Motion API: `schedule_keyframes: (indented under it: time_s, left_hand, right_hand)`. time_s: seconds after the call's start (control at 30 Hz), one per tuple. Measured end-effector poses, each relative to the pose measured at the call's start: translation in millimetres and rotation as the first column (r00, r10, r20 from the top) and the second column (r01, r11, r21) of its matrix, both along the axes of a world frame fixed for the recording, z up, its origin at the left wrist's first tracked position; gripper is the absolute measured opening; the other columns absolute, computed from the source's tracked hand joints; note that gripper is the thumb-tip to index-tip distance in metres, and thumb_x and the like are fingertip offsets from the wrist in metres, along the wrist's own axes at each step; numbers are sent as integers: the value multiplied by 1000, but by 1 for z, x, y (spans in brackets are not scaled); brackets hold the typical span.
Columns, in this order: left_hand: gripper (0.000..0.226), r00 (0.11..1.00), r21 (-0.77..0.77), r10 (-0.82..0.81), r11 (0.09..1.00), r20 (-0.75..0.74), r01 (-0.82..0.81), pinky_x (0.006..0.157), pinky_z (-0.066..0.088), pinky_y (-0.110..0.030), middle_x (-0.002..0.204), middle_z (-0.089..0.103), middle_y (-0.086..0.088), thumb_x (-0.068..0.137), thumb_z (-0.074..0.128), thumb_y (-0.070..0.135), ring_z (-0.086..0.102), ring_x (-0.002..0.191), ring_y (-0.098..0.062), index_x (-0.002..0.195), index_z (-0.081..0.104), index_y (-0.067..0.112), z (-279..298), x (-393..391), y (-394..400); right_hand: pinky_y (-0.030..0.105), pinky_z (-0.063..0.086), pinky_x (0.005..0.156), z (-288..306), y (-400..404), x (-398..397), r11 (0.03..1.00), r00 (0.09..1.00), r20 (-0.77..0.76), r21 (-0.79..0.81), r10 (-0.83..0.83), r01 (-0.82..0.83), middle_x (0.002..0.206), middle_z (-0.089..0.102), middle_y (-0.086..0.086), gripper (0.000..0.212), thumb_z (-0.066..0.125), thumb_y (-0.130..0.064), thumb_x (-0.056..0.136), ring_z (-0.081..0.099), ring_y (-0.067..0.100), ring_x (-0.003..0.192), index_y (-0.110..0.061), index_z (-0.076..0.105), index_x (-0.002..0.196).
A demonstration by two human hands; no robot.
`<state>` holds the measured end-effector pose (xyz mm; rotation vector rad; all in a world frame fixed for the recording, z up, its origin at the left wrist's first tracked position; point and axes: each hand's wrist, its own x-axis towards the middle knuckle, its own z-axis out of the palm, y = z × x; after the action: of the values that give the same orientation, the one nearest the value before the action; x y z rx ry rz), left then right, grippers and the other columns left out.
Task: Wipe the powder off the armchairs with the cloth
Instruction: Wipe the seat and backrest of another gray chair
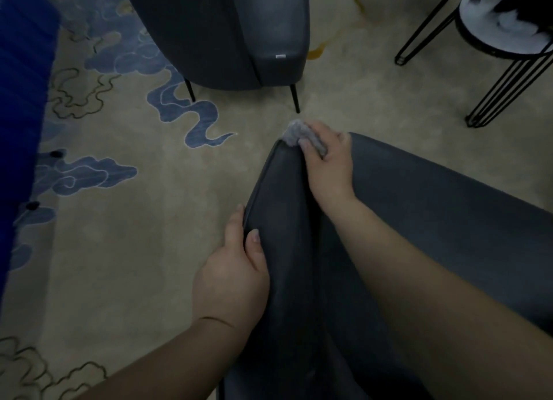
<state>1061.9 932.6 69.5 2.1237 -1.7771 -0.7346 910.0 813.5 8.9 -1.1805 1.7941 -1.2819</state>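
Note:
A dark grey leather armchair (434, 208) fills the lower right. My right hand (327, 163) presses a small grey cloth (302, 134) against the far tip of its arm, fingers curled over the cloth. My left hand (233, 274) grips the piped edge of the same arm nearer to me, thumb on the inner face. A second dark grey armchair (227, 31) stands at the top centre on thin black legs. No powder is plainly visible in this dim light.
A beige carpet (134, 250) with blue cloud patterns covers the floor. A round side table (502, 43) on black wire legs stands at the top right. Something blue (21, 115) rises along the left edge.

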Motion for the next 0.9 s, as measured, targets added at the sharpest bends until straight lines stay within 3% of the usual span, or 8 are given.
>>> schedule_keyframes:
  time_s: [0.07, 0.2, 0.33, 0.43, 0.53, 0.7, 0.83, 0.9]
  left_hand:
    - [51, 1000, -19, -9, 1000, -3, 9, 63, 42, -33, 94, 68, -8, 97, 27, 41, 62, 78, -28, 147, 25, 35, -1, 0, 0]
    - [55, 999, -31, -27, 999, -23, 26, 65, 43, -35, 102, 68, -12, 93, 25, 43, 63, 84, -34, 147, 26, 34, -4, 1, 0]
    - [56, 999, -40, -36, 999, -12, 36, 64, 37, -31, 103, 68, -11, 92, 23, 44, 63, 84, -34, 147, 27, 33, -3, 1, 0]
    - [55, 999, -57, -44, 997, 6, 44, 63, 36, -32, 99, 69, -10, 93, 23, 44, 62, 82, -33, 147, 29, 32, -3, 1, 1]
    - [54, 999, -59, -35, 998, 21, 36, 63, 36, -32, 96, 68, -7, 94, 22, 44, 61, 80, -29, 147, 28, 33, -5, 1, 1]
    - [48, 999, -45, -33, 998, 2, 33, 65, 38, -32, 98, 67, -6, 98, 26, 41, 59, 79, -27, 145, 29, 32, -7, 2, 2]
    - [49, 999, -41, -43, 998, 23, 44, 64, 38, -33, 100, 68, -9, 96, 25, 42, 61, 84, -33, 144, 31, 32, -8, 2, 1]
    - [49, 998, -43, -47, 998, 34, 48, 65, 40, -34, 102, 68, -10, 96, 25, 42, 61, 86, -34, 144, 31, 31, -8, 2, 1]
  right_hand:
    - [2, 35, 88, 4, 5, 5, 999, 998, 60, 7, -36, 35, 109, 39, 2, 31, 59, -18, 93, 51, 10, 97, -28, 63, 122]
    - [26, 44, 93, 10, 87, 26, 976, 983, -78, -127, 166, -174, 104, 35, -6, 34, 57, -28, 89, 48, 14, 98, -44, 59, 119]
    - [31, 46, 92, 5, 95, 22, 959, 967, -121, -145, 225, -242, 101, 36, -7, 33, 56, -29, 89, 47, 18, 97, -41, 59, 119]
    - [22, 41, 95, -3, 36, 5, 995, 996, -33, -50, 79, -81, 100, 36, -8, 31, 59, -21, 92, 50, 20, 100, -33, 62, 120]
    - [0, 35, 86, -11, -3, -12, 998, 992, 116, 60, -39, 33, 114, 43, 4, 31, 57, -19, 95, 52, 4, 94, -23, 60, 126]
    - [2, 35, 84, -6, 58, 1, 999, 996, 77, 31, 41, -43, 112, 45, 6, 31, 56, -18, 94, 49, -9, 92, -30, 58, 123]
    - [6, 36, 89, 5, 161, 24, 988, 983, 106, -21, 151, -150, 107, 43, 2, 33, 56, -31, 88, 50, 3, 98, -43, 59, 119]
    - [7, 37, 88, 8, 173, 27, 985, 974, 153, -12, 169, -170, 105, 44, 0, 30, 57, -30, 87, 50, 2, 97, -45, 62, 113]
